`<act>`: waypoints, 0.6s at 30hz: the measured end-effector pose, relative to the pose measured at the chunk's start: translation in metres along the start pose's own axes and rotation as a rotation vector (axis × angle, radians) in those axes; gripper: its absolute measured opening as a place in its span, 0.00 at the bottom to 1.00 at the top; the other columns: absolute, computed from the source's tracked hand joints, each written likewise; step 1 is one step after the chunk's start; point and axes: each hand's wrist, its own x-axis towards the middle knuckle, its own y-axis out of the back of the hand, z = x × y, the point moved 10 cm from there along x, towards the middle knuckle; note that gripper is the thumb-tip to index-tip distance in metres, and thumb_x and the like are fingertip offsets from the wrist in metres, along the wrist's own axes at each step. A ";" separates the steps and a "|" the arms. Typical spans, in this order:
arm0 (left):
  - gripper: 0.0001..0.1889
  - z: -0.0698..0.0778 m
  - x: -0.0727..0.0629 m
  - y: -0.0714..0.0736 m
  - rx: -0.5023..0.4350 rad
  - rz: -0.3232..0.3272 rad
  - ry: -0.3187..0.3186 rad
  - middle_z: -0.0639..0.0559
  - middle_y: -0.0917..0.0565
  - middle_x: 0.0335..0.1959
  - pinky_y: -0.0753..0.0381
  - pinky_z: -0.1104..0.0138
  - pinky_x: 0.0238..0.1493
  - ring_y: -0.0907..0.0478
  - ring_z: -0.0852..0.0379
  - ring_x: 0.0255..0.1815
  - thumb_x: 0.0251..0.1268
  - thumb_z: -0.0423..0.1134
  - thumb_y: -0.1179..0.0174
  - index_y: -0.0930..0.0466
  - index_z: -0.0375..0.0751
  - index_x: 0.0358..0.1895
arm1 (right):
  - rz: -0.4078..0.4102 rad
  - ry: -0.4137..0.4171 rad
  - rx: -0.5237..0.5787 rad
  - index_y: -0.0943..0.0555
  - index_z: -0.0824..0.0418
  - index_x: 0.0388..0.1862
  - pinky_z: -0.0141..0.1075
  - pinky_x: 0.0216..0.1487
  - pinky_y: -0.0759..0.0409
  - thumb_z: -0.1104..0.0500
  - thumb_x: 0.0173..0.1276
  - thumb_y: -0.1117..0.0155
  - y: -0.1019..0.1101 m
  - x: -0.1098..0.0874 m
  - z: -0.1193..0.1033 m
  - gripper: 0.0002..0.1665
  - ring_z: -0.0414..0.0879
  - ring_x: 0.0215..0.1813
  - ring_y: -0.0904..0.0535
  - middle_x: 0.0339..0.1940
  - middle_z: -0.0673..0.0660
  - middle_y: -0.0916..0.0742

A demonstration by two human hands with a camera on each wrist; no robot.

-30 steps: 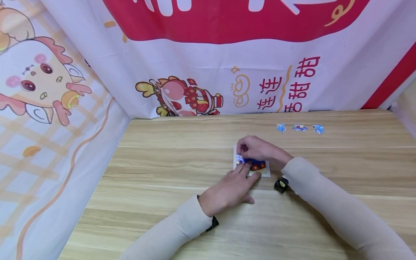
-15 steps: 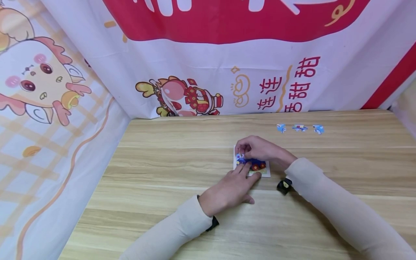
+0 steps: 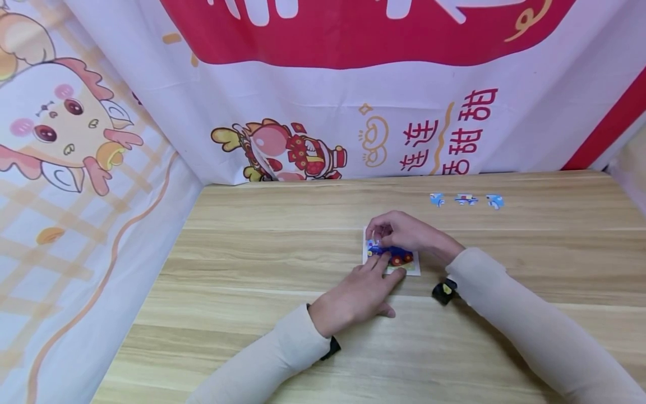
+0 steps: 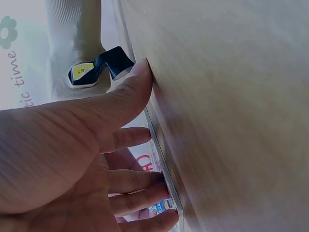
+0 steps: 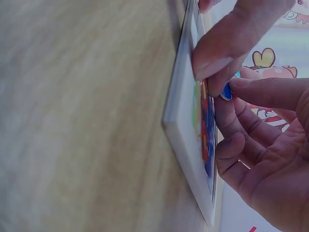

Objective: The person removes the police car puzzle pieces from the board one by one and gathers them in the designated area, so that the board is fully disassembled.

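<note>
A small puzzle board with a white rim lies flat on the table, its picture in blue, red and green partly covered by both hands. My left hand rests on the board's near side with its fingers extended, as the left wrist view also shows. Above the board's far left part is my right hand. In the right wrist view, its thumb and a finger pinch a blue puzzle piece at the board's surface, beside the left fingertips. Most of that piece is hidden.
Three loose blue puzzle pieces lie in a row near the table's back edge: a left one, a middle one and a right one. A printed cloth hangs behind the wooden table.
My right hand and forearm have shifted slightly to the right, and the wrist has turned a little. More of the picture's left part shows under its fingers. My left hand stays put.
</note>
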 end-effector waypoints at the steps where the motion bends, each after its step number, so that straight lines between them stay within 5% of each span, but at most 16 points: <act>1: 0.41 0.000 0.000 0.000 0.000 0.001 0.000 0.36 0.44 0.85 0.28 0.46 0.76 0.47 0.41 0.86 0.69 0.60 0.35 0.38 0.52 0.80 | 0.001 -0.001 0.001 0.13 0.57 0.44 0.41 0.52 0.26 0.72 0.71 0.39 0.000 0.000 0.000 0.13 0.49 0.42 0.22 0.36 0.55 0.15; 10: 0.41 0.002 0.000 0.001 0.026 0.018 -0.005 0.37 0.41 0.84 0.26 0.48 0.74 0.42 0.44 0.83 0.67 0.60 0.34 0.37 0.52 0.79 | 0.069 0.007 -0.020 0.14 0.58 0.51 0.42 0.54 0.24 0.70 0.73 0.39 0.021 -0.010 -0.004 0.14 0.50 0.47 0.21 0.42 0.57 0.14; 18: 0.41 0.002 0.000 0.001 0.018 0.020 0.001 0.37 0.40 0.83 0.27 0.47 0.75 0.41 0.43 0.83 0.66 0.60 0.33 0.36 0.52 0.78 | 0.161 -0.058 -0.036 0.14 0.58 0.52 0.42 0.55 0.23 0.68 0.74 0.39 0.057 -0.030 0.014 0.13 0.51 0.49 0.21 0.46 0.57 0.14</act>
